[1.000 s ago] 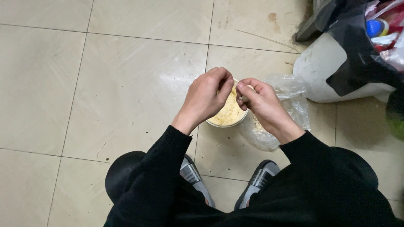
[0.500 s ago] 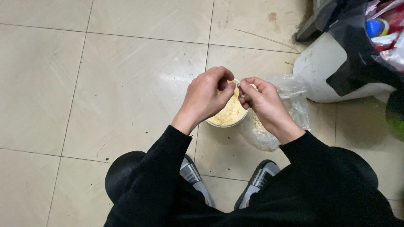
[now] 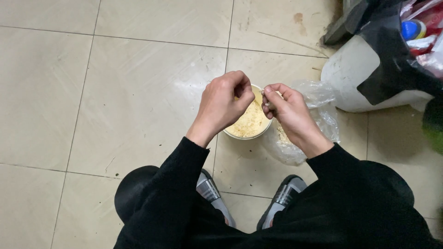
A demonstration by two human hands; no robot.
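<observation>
I squat over a small white bowl [image 3: 251, 131] of pale yellow crumbly pieces that stands on the tiled floor. My left hand [image 3: 224, 103] hovers over the bowl's left rim with its fingers curled shut; I see nothing in them. My right hand [image 3: 288, 113] is over the bowl's right rim and pinches a small pale piece [image 3: 268, 95] between thumb and fingertips. A narrow gap separates the two hands. Under my right wrist lies a clear plastic bag [image 3: 318, 117] with some of the same yellowish bits in it.
A large white container [image 3: 355, 78] draped with a black bag [image 3: 397, 60] of colourful rubbish stands at the upper right. My two grey shoes [image 3: 210, 191] are planted just below the bowl. Beige floor tiles [image 3: 115, 92] stretch to the left.
My hands were touching at the fingertips over the bowl; now they have drawn slightly apart, the left shifting a little to the left.
</observation>
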